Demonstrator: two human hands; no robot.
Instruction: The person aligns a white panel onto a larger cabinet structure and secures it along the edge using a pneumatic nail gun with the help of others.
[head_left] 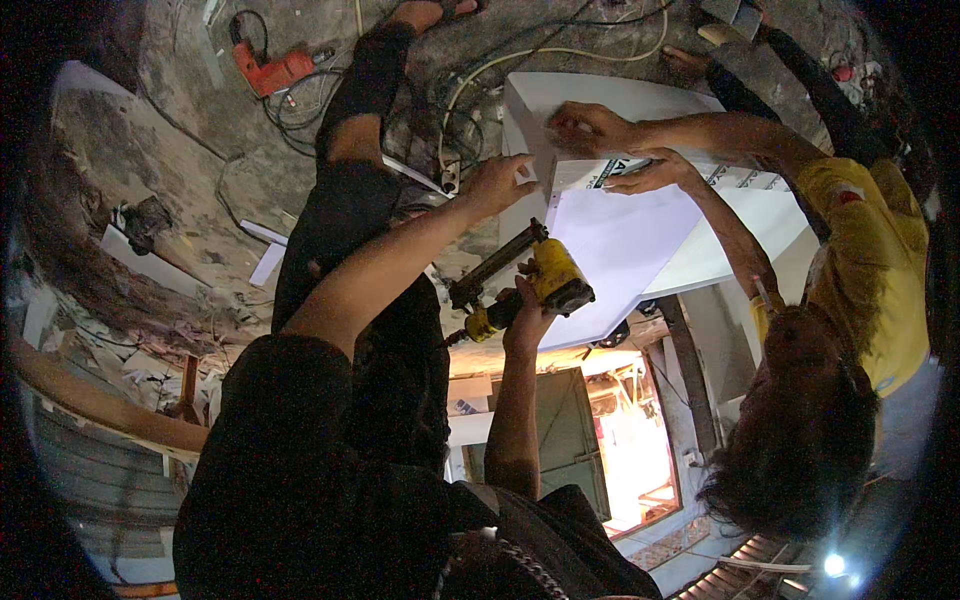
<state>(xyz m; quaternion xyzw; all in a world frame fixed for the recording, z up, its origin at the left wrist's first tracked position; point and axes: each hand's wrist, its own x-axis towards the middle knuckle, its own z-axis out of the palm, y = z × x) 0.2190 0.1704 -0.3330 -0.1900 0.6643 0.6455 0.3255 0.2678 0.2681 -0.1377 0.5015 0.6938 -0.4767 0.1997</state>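
Note:
My right hand (529,313) grips the handle of a yellow and black nail gun (562,275). The gun's nose is up by the near edge of a white panel box (545,165). My left hand (498,187) is at the box's left side, just beyond the gun. Its thumb and fingers are apart in a curve, with the fingertips close to or touching the panel edge; nothing shows between them. A co-worker in a yellow shirt (880,270) has one hand (590,130) on the box top and another (650,175) at the near panel.
An orange power drill (270,70) lies on the rough floor at the far left, its cable coiled beside it. A pale hose (475,75) and dark cables run behind the box. White offcuts (267,262) lie left of my leg. A bright doorway (635,440) opens nearby.

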